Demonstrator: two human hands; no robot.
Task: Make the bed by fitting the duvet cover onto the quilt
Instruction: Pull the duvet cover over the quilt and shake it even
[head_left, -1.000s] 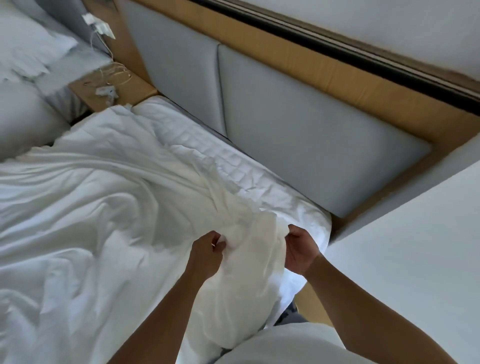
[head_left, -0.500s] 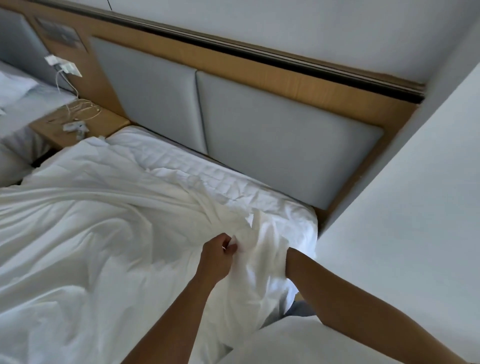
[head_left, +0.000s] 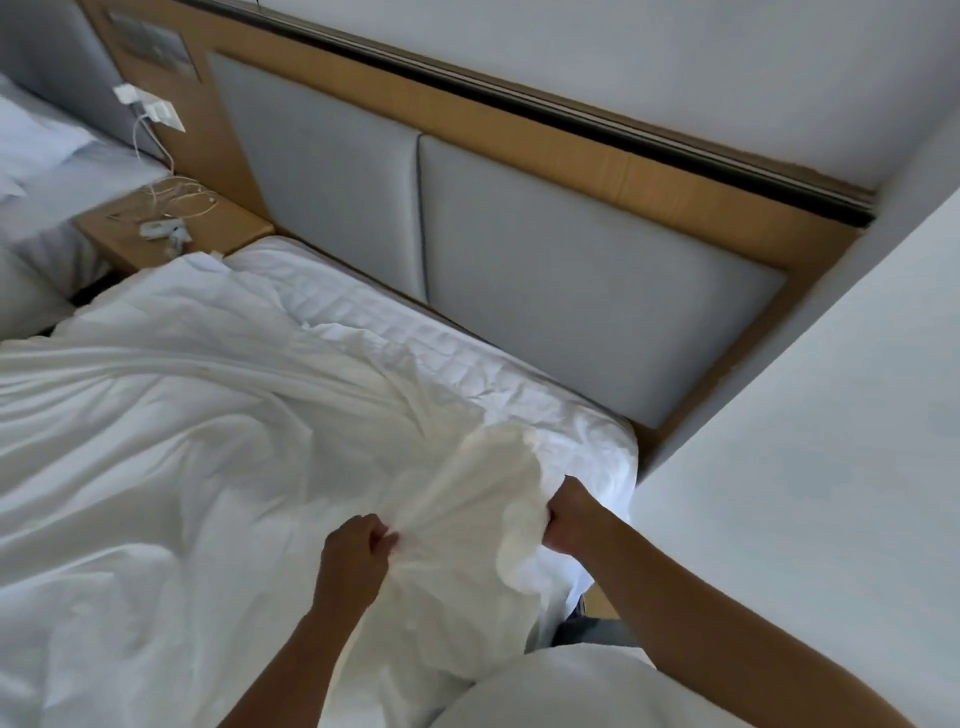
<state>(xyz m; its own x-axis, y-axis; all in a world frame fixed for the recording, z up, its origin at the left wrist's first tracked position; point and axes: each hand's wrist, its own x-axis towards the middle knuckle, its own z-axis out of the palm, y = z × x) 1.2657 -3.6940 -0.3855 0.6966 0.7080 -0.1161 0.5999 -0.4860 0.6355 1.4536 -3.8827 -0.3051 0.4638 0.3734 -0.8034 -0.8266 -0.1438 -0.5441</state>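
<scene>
Right hand (head_left: 569, 517) now out of the folds, fisted grip on duvet cover (head_left: 467, 499), left hand (head_left: 356, 558) pinching it

A bedroom that looks like a hotel twin room. A bed (head_left: 519, 384) with white linen fills the lower left and centre of the frame. Behind it, a wall-mounted headboard (head_left: 571, 270) of grey padded panels set in a light wood frame runs across the upper half. At upper left, a small wooden bedside surface (head_left: 228, 228) stands between this bed and a second bed (head_left: 47, 171) with white pillows at the left edge. A wall socket (head_left: 166, 114) with a white charger and a trailing cable (head_left: 176, 195) sits above it. Plain pale walls (head_left: 805, 493) close in at right.
</scene>
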